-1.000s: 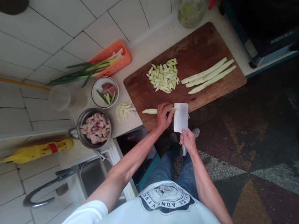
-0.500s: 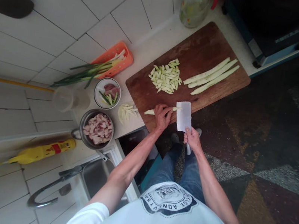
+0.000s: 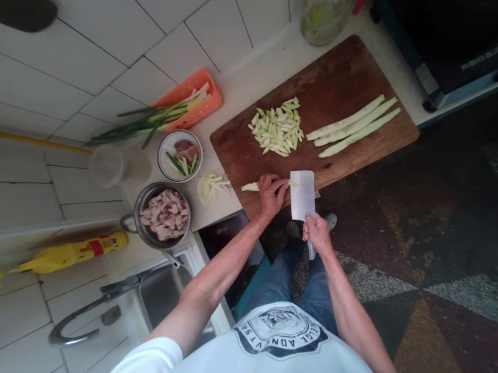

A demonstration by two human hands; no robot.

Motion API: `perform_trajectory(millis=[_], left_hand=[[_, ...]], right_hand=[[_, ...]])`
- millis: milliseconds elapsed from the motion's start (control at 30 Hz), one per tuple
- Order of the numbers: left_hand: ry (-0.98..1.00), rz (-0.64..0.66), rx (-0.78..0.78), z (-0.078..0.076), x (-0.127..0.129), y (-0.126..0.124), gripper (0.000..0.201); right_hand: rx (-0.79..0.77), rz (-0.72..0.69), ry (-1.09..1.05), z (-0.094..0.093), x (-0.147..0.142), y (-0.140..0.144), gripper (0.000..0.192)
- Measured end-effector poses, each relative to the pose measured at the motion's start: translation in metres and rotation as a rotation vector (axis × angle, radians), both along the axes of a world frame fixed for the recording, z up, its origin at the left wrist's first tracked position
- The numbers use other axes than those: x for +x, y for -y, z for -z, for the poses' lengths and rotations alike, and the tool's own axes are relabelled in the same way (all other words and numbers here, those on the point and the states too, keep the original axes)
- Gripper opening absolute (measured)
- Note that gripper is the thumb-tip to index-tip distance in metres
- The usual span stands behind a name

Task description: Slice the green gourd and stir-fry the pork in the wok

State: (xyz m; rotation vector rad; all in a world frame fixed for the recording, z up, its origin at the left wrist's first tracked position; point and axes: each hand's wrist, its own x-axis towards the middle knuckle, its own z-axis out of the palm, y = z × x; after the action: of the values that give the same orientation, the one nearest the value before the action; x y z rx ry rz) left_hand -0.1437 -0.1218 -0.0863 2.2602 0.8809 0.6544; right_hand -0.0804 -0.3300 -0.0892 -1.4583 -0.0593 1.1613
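Observation:
On the wooden cutting board (image 3: 323,78), my left hand (image 3: 271,193) presses down on a pale green peeled vegetable strip (image 3: 250,187) close to the board's near edge. The strip's kind is hard to tell. My right hand (image 3: 317,232) grips a cleaver (image 3: 303,196) by its handle, with the broad blade at the strip's right end, beside my left fingertips. Farther up the board lies a heap of diagonally cut pieces (image 3: 278,127). Several long peeled strips (image 3: 353,127) lie to the right of that heap.
Left of the board are a small pile of pale slices (image 3: 213,187), a bowl with meat and scallions (image 3: 181,155), a pot of cut raw meat (image 3: 165,215) and an orange basket (image 3: 210,101) with scallions. A glass jar (image 3: 323,15) stands behind; the sink (image 3: 163,293) is lower left.
The cleaver and my right hand have shifted slightly left, toward my left hand. My left hand stays on the strip.

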Motion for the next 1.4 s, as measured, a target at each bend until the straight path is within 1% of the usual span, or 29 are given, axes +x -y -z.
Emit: perform_trajectory(millis=[133,233,567,733,833,967,1067,1167,1233,1300,1400], left_hand=[[0.028,-0.003,0.008,-0.001,0.0,0.0,0.028],[0.039,-0.008,0.008,-0.002,0.0,0.0,0.028],[0.097,0.004,0.038,-0.004,0.0,0.0,0.026],[0.109,-0.002,0.022,0.0,0.001,0.0,0.026],[0.098,-0.013,-0.018,-0.001,0.001,0.001,0.028],[0.074,-0.033,-0.054,-0.012,-0.012,-0.006,0.032],[0.025,-0.043,0.004,-0.02,-0.032,-0.016,0.031],[-0.017,-0.021,0.042,-0.02,-0.046,-0.023,0.031],[-0.044,-0.019,0.054,-0.018,-0.048,-0.023,0.032],[-0.054,-0.044,0.068,-0.016,-0.045,-0.021,0.032],[-0.023,-0.083,0.076,-0.015,-0.039,-0.018,0.033]], right_hand=[[-0.005,0.006,0.019,-0.001,-0.013,0.004,0.044],[-0.015,0.014,0.028,-0.002,-0.016,0.002,0.045],[-0.011,0.029,0.062,-0.001,0.001,-0.021,0.047],[-0.027,-0.004,0.069,-0.006,-0.011,-0.015,0.046],[-0.031,-0.01,0.05,-0.009,-0.02,-0.011,0.045],[-0.047,-0.011,0.046,-0.01,-0.02,-0.01,0.046],[-0.053,-0.014,0.041,-0.008,-0.016,-0.012,0.046],[-0.043,-0.016,0.032,-0.007,-0.012,-0.014,0.047],[-0.036,-0.013,0.04,-0.006,-0.01,-0.015,0.047],[-0.034,-0.008,0.052,-0.006,-0.009,-0.018,0.047],[-0.025,-0.003,0.058,-0.006,-0.006,-0.024,0.048]])
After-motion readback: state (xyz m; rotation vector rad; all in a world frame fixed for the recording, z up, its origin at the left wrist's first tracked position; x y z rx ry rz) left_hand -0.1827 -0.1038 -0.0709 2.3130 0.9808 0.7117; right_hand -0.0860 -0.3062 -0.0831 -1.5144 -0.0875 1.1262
